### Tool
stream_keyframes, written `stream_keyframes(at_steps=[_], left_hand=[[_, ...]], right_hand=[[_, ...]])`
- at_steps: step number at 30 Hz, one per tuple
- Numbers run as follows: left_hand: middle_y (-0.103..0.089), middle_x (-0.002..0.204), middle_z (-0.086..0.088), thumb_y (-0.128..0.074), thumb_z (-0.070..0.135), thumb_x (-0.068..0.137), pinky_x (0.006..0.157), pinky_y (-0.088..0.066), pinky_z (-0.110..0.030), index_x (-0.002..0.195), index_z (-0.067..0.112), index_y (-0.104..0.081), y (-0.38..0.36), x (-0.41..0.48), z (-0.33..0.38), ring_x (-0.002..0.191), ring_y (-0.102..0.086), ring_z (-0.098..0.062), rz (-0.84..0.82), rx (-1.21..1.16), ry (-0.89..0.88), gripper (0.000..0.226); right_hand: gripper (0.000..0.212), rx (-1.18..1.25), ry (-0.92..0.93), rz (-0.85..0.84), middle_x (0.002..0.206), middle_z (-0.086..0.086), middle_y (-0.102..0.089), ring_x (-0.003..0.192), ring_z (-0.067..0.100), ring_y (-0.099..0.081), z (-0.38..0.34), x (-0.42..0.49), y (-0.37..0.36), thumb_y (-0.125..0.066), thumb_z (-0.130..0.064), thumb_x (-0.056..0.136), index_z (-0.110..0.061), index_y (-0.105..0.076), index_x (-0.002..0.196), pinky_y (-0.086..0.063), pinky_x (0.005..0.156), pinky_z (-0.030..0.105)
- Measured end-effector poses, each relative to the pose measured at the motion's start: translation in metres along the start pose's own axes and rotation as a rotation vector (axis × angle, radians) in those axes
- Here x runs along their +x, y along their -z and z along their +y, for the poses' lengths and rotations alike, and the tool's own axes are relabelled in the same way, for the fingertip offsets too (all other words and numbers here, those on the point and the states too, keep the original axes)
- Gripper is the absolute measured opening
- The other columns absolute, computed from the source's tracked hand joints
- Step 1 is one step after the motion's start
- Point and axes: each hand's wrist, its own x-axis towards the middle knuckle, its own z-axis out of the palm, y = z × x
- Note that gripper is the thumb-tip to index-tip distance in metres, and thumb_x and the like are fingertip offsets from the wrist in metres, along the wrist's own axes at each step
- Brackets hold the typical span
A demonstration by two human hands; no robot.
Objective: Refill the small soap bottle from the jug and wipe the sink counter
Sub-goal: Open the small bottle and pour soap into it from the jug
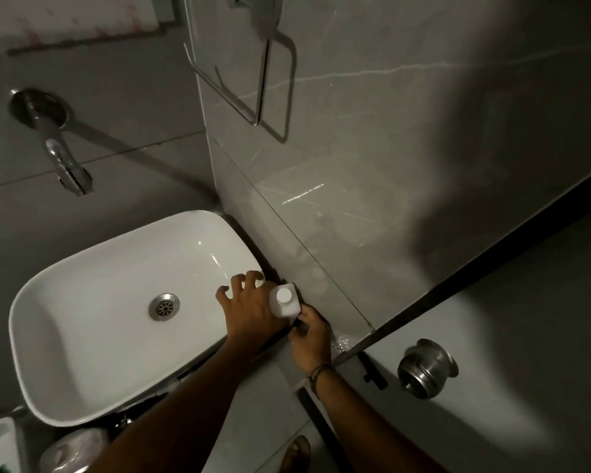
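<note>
Item: 1 white capped bottle, held upright at the basin rim's right corner. My right hand grips its base; my left hand hovers, fingers spread, holding nothing. Status: cap on, pouring and wiping seemingly undone.

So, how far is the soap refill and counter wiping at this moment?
Nothing looks finished. In hand: the right hand holds the small white plastic bottle, its white cap on, at the right edge of the white ceramic basin; the left hand hovers open beside it. Left: uncapping, pouring, wiping. No jug or cloth is in view.
</note>
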Motion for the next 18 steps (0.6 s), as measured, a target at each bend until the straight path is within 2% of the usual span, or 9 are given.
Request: stream_keyframes(at_steps=[4, 6, 7, 9, 10, 12, 14, 16, 18], left_hand=[[-0.065, 0.134, 0.006, -0.084, 0.069, 0.056, 0.109, -0.039, -0.048, 0.122, 0.029, -0.069, 0.018, -0.029, 0.000, 0.129, -0.053, -0.023, 0.130, -0.333, -0.023, 0.079], [-0.067, 0.120, 0.026, -0.094, 0.050, 0.057, 0.101, -0.048, -0.024, 0.118, 0.037, -0.065, 0.028, -0.051, -0.003, 0.113, -0.060, -0.001, 0.200, -0.648, -0.058, 0.068], [-0.069, 0.116, 0.031, -0.098, 0.040, 0.059, 0.096, -0.048, -0.012, 0.116, 0.042, -0.064, 0.033, -0.063, -0.004, 0.109, -0.064, 0.004, 0.216, -0.771, -0.079, 0.066], [-0.072, 0.119, 0.026, -0.100, 0.026, 0.064, 0.092, -0.051, -0.008, 0.122, 0.039, -0.066, 0.041, -0.079, -0.008, 0.113, -0.068, 0.001, 0.242, -0.918, -0.106, 0.068], [-0.074, 0.122, 0.020, -0.101, 0.022, 0.065, 0.093, -0.053, -0.012, 0.126, 0.034, -0.067, 0.045, -0.086, -0.010, 0.116, -0.070, -0.005, 0.262, -0.958, -0.113, 0.070], [-0.075, 0.124, 0.014, -0.101, 0.019, 0.065, 0.093, -0.058, -0.019, 0.130, 0.027, -0.068, 0.052, -0.098, -0.016, 0.117, -0.071, -0.010, 0.318, -0.999, -0.121, 0.073], [-0.074, 0.122, 0.019, -0.103, 0.023, 0.063, 0.090, -0.060, -0.020, 0.127, 0.032, -0.067, 0.060, -0.108, -0.022, 0.114, -0.070, -0.005, 0.358, -0.971, -0.114, 0.074], [-0.072, 0.118, 0.027, -0.102, 0.033, 0.061, 0.088, -0.057, -0.014, 0.122, 0.045, -0.065, 0.071, -0.116, -0.030, 0.111, -0.068, 0.002, 0.368, -0.931, -0.091, 0.072], [-0.069, 0.112, 0.036, -0.100, 0.041, 0.060, 0.087, -0.050, -0.002, 0.117, 0.055, -0.061, 0.084, -0.122, -0.037, 0.109, -0.065, 0.011, 0.356, -0.895, -0.060, 0.071]], right_hand=[[0.042, -0.121, 0.122, 0.000, 0.132, -0.007, -0.065, 0.127, 0.012, -0.057, -0.028, -0.027, 0.030, -0.058, -0.002, 0.095, -0.026, -0.064, 0.130, -0.049, 0.099, 0.021], [0.036, -0.214, 0.268, 0.084, 0.132, -0.010, -0.063, 0.124, 0.006, -0.057, -0.050, -0.045, 0.047, -0.059, -0.013, 0.097, -0.030, -0.064, 0.129, -0.052, 0.101, 0.024], [0.031, -0.252, 0.345, 0.122, 0.125, -0.014, -0.063, 0.117, 0.000, -0.059, -0.066, -0.054, 0.055, -0.059, -0.021, 0.097, -0.034, -0.064, 0.124, -0.055, 0.092, 0.019], [0.018, -0.341, 0.472, 0.138, 0.103, -0.024, -0.061, 0.094, -0.011, -0.060, -0.102, -0.068, 0.065, -0.055, -0.042, 0.095, -0.042, -0.063, 0.111, -0.049, 0.066, 0.005], [0.020, -0.403, 0.515, 0.100, 0.095, -0.026, -0.059, 0.084, -0.013, -0.059, -0.121, -0.074, 0.067, -0.052, -0.053, 0.093, -0.042, -0.063, 0.105, -0.044, 0.059, 0.003], [0.035, -0.565, 0.565, -0.025, 0.087, -0.022, -0.060, 0.073, -0.006, -0.058, -0.154, -0.082, 0.066, -0.049, -0.068, 0.089, -0.038, -0.062, 0.100, -0.039, 0.059, 0.005], [0.045, -0.763, 0.589, -0.140, 0.089, -0.013, -0.066, 0.074, 0.003, -0.061, -0.178, -0.084, 0.059, -0.052, -0.075, 0.085, -0.034, -0.062, 0.101, -0.047, 0.062, 0.015], [0.052, -0.939, 0.590, -0.207, 0.097, -0.004, -0.071, 0.081, 0.012, -0.065, -0.195, -0.087, 0.048, -0.055, -0.074, 0.085, -0.027, -0.065, 0.103, -0.056, 0.068, 0.026], [0.048, -1.044, 0.608, -0.252, 0.103, 0.002, -0.071, 0.083, 0.015, -0.063, -0.208, -0.092, 0.040, -0.059, -0.068, 0.088, -0.023, -0.067, 0.104, -0.053, 0.070, 0.029]])
